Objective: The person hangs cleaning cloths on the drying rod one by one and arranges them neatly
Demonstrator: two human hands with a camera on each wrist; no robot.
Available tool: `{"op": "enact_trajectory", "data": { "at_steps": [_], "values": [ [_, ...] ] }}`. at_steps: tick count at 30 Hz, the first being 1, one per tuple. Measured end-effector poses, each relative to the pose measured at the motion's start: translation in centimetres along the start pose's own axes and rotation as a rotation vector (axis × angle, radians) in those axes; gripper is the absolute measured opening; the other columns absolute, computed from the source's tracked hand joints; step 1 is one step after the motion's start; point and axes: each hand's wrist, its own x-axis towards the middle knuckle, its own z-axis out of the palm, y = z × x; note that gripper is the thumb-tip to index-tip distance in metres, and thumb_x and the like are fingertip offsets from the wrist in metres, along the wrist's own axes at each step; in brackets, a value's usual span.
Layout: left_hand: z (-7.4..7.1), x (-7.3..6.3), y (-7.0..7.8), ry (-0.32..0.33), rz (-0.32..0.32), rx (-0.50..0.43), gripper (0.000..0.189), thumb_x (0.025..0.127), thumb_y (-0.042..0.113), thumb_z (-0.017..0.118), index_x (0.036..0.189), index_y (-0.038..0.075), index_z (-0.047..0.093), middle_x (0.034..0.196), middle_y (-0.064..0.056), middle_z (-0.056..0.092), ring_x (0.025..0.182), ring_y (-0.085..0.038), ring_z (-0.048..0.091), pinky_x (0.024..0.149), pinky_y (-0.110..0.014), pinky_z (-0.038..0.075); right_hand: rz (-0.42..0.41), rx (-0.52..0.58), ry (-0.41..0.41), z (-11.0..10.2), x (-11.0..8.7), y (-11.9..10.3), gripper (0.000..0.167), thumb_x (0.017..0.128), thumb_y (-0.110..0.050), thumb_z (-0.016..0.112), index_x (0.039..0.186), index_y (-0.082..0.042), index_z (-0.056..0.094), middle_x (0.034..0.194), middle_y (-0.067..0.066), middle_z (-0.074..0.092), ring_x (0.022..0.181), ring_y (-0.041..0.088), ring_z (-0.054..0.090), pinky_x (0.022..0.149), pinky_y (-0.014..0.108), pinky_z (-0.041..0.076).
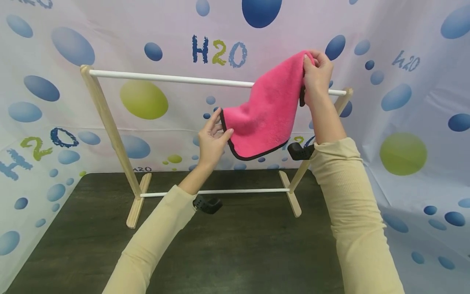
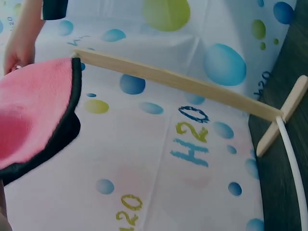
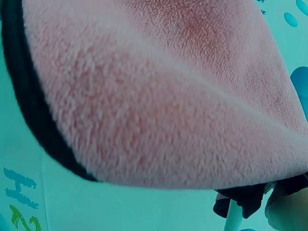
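A pink plush cloth [image 1: 268,110] with black edging is stretched aslant between both hands, in front of the white top bar [image 1: 165,78] of a wooden rack. My right hand [image 1: 318,75] pinches its upper corner, above the bar's right part. Lower down, my left hand [image 1: 212,143] grips the left edge, thumb on the near face. Whether the cloth touches the bar I cannot tell. The same cloth [image 2: 33,106] fills the left side of the left wrist view. In the right wrist view the cloth [image 3: 130,110] covers most of the picture.
The rack stands on a dark table [image 1: 235,245], with a left wooden post [image 1: 111,130], flat feet [image 1: 139,200] and a white lower bar [image 1: 242,191]. Behind hangs a white curtain [image 1: 176,24] printed with dots. Black wrist cameras [image 1: 207,204] sit on both arms.
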Motion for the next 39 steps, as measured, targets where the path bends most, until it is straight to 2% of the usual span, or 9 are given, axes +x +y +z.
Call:
{"op": "enact_trajectory", "data": {
  "at_steps": [3, 5, 8, 11, 14, 20, 25, 32, 39],
  "values": [
    [0.1, 0.1, 0.3, 0.011, -0.1, -0.013, 0.065, 0.08, -0.007, 0.063, 0.138, 0.0, 0.036, 0.128, -0.02, 0.05, 0.096, -0.023, 0.059, 0.085, -0.027, 0.049, 0.009, -0.012, 0.0, -0.2, 0.0, 0.0, 0.012, 0.091, -0.012, 0.053, 0.1, -0.01, 0.061, 0.08, 0.0, 0.051, 0.065, 0.009, 0.047, 0.058, 0.016, 0.04],
    [0.1, 0.2, 0.5, 0.023, -0.181, -0.066, 0.067, 0.081, -0.008, 0.061, 0.14, 0.001, 0.032, 0.134, -0.017, 0.046, 0.107, -0.025, 0.056, 0.09, -0.028, 0.046, 0.012, -0.019, -0.002, -0.3, 0.0, 0.0, 0.012, 0.091, -0.013, 0.053, 0.1, -0.01, 0.061, 0.08, 0.0, 0.051, 0.064, 0.009, 0.046, 0.057, 0.016, 0.04],
    [0.3, 0.4, 1.0, 0.064, -0.33, -0.232, 0.065, 0.082, -0.01, 0.059, 0.14, -0.001, 0.031, 0.137, -0.017, 0.043, 0.117, -0.024, 0.051, 0.092, -0.029, 0.044, 0.015, -0.032, -0.006, -0.4, -0.1, 0.0, 0.012, 0.091, -0.013, 0.054, 0.1, -0.011, 0.061, 0.08, 0.0, 0.051, 0.062, 0.009, 0.045, 0.055, 0.016, 0.038],
    [0.4, 0.6, 1.7, 0.122, -0.474, -0.42, 0.057, 0.084, -0.01, 0.057, 0.136, -0.004, 0.037, 0.134, -0.019, 0.046, 0.117, -0.022, 0.051, 0.092, -0.027, 0.044, 0.016, -0.054, -0.007, -0.4, -0.1, 0.0, 0.012, 0.091, -0.014, 0.053, 0.1, -0.011, 0.061, 0.081, 0.0, 0.051, 0.062, 0.009, 0.045, 0.054, 0.016, 0.038],
    [0.5, 0.8, 2.3, 0.144, -0.562, -0.535, 0.049, 0.085, -0.01, 0.054, 0.132, -0.008, 0.041, 0.131, -0.019, 0.049, 0.111, -0.019, 0.054, 0.093, -0.026, 0.043, 0.019, -0.072, 0.0, -0.5, 0.0, 0.0, 0.013, 0.091, -0.014, 0.054, 0.101, -0.012, 0.062, 0.083, -0.001, 0.05, 0.063, 0.009, 0.045, 0.055, 0.016, 0.038],
    [0.7, 0.9, 3.2, 0.076, -0.606, -0.578, 0.044, 0.09, -0.007, 0.046, 0.133, -0.008, 0.039, 0.113, -0.011, 0.052, 0.097, -0.012, 0.052, 0.093, -0.021, 0.042, 0.014, -0.07, 0.014, -0.6, 0.1, 0.0, 0.014, 0.091, -0.014, 0.055, 0.102, -0.012, 0.062, 0.084, -0.001, 0.05, 0.067, 0.008, 0.046, 0.06, 0.015, 0.04],
    [0.7, 0.7, 3.4, 0.03, -0.621, -0.502, 0.043, 0.092, -0.006, 0.045, 0.135, -0.004, 0.04, 0.097, -0.003, 0.053, 0.089, -0.01, 0.052, 0.081, -0.018, 0.044, 0.018, -0.075, 0.016, -0.5, 0.0, 0.0, 0.015, 0.091, -0.014, 0.055, 0.103, -0.012, 0.062, 0.084, -0.001, 0.051, 0.068, 0.008, 0.047, 0.061, 0.015, 0.041],
    [0.6, 0.5, 3.2, 0.034, -0.683, -0.409, 0.047, 0.087, -0.009, 0.051, 0.133, -0.003, 0.041, 0.097, -0.004, 0.055, 0.086, -0.01, 0.054, 0.082, -0.019, 0.046, 0.017, -0.077, 0.019, -0.5, 0.0, -0.1, 0.016, 0.091, -0.013, 0.055, 0.105, -0.011, 0.062, 0.083, -0.001, 0.05, 0.067, 0.007, 0.047, 0.06, 0.015, 0.041],
    [0.5, 0.1, 2.6, 0.088, -0.748, -0.35, 0.013, 0.086, -0.005, 0.057, 0.097, -0.001, 0.052, 0.076, -0.001, 0.058, 0.065, -0.008, 0.05, 0.062, -0.016, 0.042, 0.003, -0.06, 0.018, -0.4, -0.1, -0.1, 0.015, 0.091, -0.011, 0.054, 0.103, -0.01, 0.063, 0.083, -0.001, 0.05, 0.07, 0.007, 0.048, 0.065, 0.015, 0.042]
  ]
}}
